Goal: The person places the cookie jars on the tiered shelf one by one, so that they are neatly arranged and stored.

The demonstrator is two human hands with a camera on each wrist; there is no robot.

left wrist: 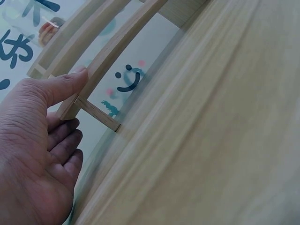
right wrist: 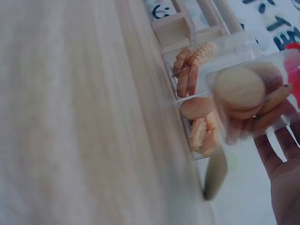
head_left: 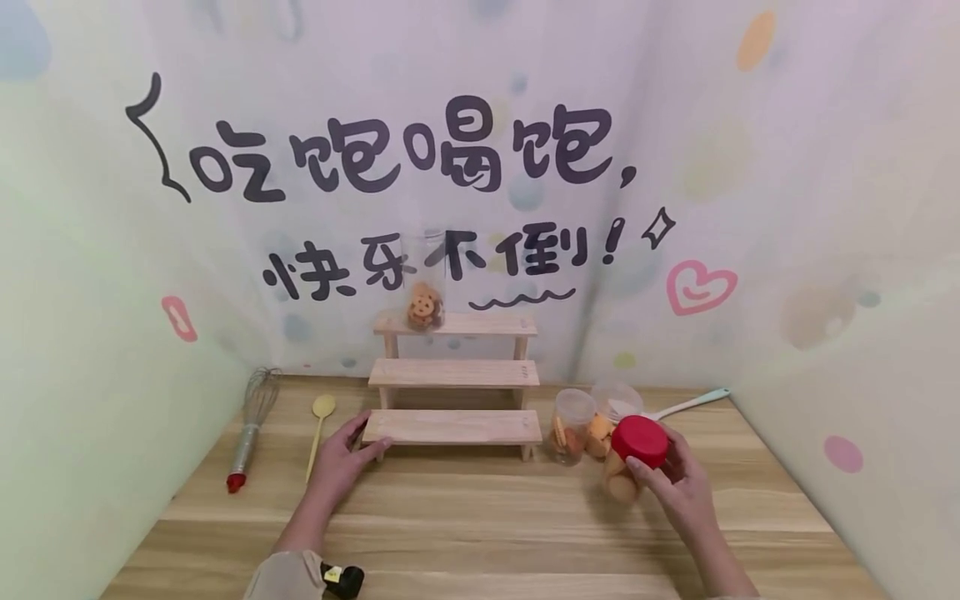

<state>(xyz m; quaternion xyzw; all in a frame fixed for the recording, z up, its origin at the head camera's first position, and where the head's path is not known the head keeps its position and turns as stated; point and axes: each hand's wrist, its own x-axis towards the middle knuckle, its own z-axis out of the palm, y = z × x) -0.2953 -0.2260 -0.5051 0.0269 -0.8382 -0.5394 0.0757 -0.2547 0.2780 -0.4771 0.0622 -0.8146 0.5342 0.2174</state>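
At the left end of a three-tier wooden stand (head_left: 453,427), my left hand (head_left: 345,458) grips the lowest step. Its thumb presses the front edge, and the fingers bend under that end (left wrist: 69,111). My right hand (head_left: 682,487) holds a clear jar with a red lid (head_left: 639,442), lid up, above the tabletop. Round cookies (right wrist: 241,91) fill its lower part. Just left of and behind that jar stand two clear jars, one with long and ridged biscuits (head_left: 573,425), the other with orange-tan biscuits (head_left: 601,437). A tall clear jar of cookies (head_left: 425,287) stands on the top step.
A whisk with a red-tipped handle (head_left: 255,425) and a yellow spoon (head_left: 323,407) lie left of the stand. Behind the jars at right lies a utensil with a pale blue handle (head_left: 693,403). Printed fabric walls (head_left: 780,208) enclose the wooden table (head_left: 480,525).
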